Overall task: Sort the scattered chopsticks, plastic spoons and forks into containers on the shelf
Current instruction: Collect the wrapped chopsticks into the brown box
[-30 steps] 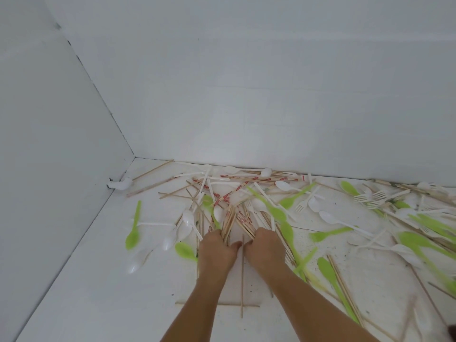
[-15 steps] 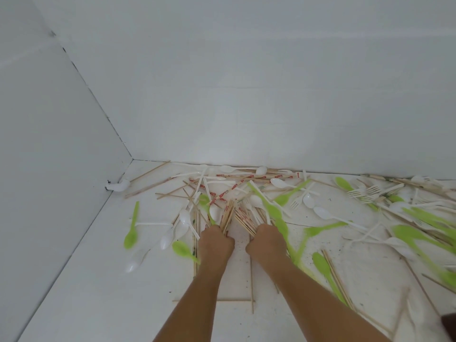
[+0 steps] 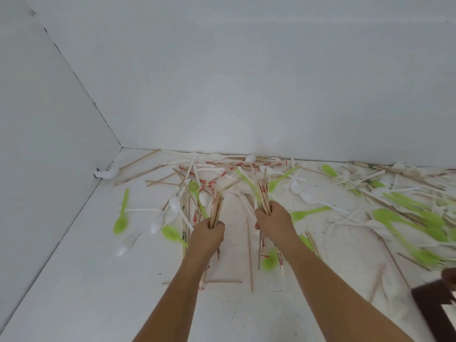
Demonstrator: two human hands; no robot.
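The left forearm (image 3: 177, 292) and the right forearm (image 3: 333, 280) reach from the near edge toward the far wall. The left hand (image 3: 208, 235) makes a fist around a chopstick bundle (image 3: 216, 207). The right hand (image 3: 275, 222), slightly farther, grips a second bundle (image 3: 263, 193).

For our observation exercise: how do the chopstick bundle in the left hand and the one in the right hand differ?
The left bundle, gripped by the left hand, leans rightward; the right bundle, in the right hand, leans leftward. The left bundle shows less length beyond its hand than the right bundle. Both are wooden chopsticks.
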